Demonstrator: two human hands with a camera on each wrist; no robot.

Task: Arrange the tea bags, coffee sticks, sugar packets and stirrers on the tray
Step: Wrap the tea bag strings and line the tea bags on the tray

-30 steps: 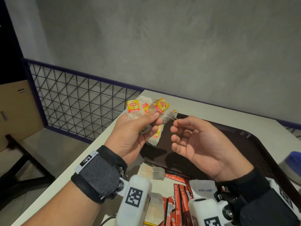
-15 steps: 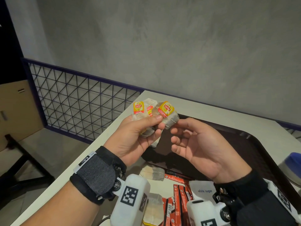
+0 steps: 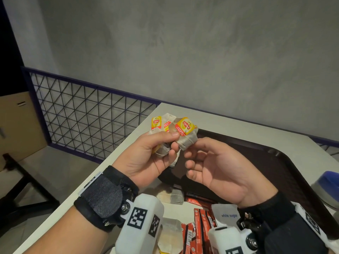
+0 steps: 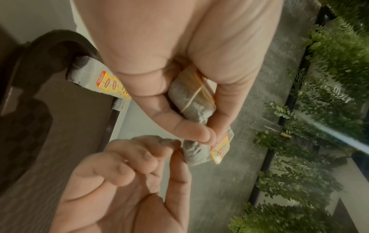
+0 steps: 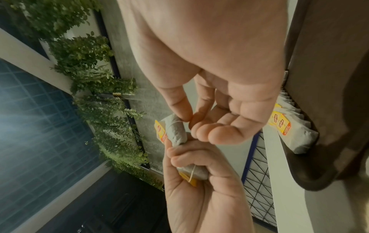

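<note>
The dark brown tray [image 3: 286,162] lies on the pale table [image 3: 238,125], its textured floor mostly bare in the head view. The wrist views show a row of tea bags [image 5: 293,130] lying inside it against one rim, overlapping, their yellow-and-red tags face up. Near the tray's front edge, on the table, sit red coffee sticks [image 3: 200,230], a white sugar packet [image 3: 226,214] printed in blue, and a few loose tea bags [image 3: 173,196] — one of them half under the left wrist camera.

Above the tray's left corner both hands meet. The left hand [image 3: 146,158] is curled round a small bunch of tea bags [image 3: 165,129], thumb pressed across their front, with several tags fanned out above the fingers. The bags are grey-beige paper pouches, crumpled, each wound with a thin pale string. The right hand [image 3: 220,169] has its palm turned up and its fingers loosely bent; thumb and forefinger pinch the string of the rightmost tea bag [image 3: 187,136], which stands at the edge of the bunch with its tag tilted — the other right fingers hold nothing.

A blue-topped container [image 3: 328,184] stands at the right edge, just beside the tray.
</note>
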